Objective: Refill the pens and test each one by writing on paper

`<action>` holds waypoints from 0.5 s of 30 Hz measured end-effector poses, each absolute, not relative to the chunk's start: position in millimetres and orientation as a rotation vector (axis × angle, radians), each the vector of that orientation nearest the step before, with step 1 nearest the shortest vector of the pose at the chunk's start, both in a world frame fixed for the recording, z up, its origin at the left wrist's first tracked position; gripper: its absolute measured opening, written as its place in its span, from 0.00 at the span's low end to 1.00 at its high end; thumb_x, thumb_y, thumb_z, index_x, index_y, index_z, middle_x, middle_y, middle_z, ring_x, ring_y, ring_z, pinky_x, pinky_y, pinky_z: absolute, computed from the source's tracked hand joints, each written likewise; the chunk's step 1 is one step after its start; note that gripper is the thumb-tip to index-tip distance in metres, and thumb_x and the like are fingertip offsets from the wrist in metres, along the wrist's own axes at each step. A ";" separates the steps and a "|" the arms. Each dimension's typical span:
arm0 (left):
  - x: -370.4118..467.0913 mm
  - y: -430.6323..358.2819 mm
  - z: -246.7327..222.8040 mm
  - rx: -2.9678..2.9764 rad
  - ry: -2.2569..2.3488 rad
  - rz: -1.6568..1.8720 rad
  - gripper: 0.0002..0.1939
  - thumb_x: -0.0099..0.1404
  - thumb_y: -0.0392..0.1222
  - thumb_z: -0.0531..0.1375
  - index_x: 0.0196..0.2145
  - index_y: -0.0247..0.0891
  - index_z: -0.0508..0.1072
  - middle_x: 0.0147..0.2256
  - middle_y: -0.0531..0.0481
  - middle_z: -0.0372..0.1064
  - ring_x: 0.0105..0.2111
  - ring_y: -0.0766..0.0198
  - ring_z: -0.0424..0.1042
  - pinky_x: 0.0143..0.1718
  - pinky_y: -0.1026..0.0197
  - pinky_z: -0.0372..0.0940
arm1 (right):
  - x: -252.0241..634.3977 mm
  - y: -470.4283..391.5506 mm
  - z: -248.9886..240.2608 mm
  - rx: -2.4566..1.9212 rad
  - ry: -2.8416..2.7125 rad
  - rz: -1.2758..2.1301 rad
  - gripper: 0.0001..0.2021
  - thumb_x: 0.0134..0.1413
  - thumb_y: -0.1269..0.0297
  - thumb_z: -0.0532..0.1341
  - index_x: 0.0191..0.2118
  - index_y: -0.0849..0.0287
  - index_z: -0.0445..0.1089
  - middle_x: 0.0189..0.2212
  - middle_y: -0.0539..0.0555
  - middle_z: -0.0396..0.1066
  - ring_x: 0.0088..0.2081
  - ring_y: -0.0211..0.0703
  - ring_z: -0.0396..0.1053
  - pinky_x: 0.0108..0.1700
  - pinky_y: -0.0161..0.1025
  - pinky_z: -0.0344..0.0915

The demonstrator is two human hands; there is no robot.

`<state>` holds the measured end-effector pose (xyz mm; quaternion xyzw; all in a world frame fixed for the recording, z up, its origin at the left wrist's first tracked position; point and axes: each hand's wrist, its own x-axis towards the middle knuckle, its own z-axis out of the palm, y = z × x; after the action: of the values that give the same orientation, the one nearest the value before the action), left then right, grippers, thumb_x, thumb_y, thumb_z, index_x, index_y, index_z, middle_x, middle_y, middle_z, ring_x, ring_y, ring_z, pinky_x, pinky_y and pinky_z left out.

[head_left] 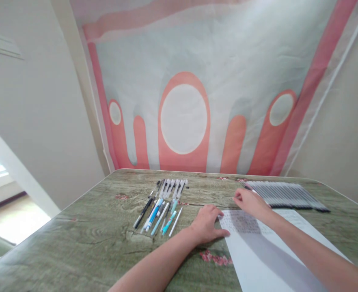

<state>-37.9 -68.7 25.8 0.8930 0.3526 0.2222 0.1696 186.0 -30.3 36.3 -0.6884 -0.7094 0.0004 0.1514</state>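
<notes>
Left hand [208, 224]: grip spread, thumb and fingers at the left edge of the paper [267, 259]
Right hand [252, 202]: grip curled by the paper's far edge; cannot tell whether it pinches anything
Paper: flat on the counter [84, 239], writing at its far end
Pen row [288, 194]: side by side, just beyond the paper
Loose pens [159, 215]: left of the left hand

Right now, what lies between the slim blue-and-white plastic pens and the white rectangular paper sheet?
In the head view, the person's left hand lies between the blue-and-white pens and the sheet, at the sheet's left edge.
</notes>
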 end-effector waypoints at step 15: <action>-54.0 -49.8 39.8 2.338 0.929 0.506 0.17 0.59 0.50 0.52 0.39 0.37 0.71 0.36 0.49 0.72 0.34 0.64 0.69 0.36 0.65 0.61 | 90.2 34.0 6.4 -1.746 -1.996 0.189 0.08 0.51 0.66 0.52 0.30 0.59 0.68 0.28 0.53 0.71 0.30 0.37 0.65 0.29 0.31 0.51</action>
<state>-54.0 -49.8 39.8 0.8737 0.3473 0.1889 0.2835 90.2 34.0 6.4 -0.6375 -0.7291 0.0692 0.2391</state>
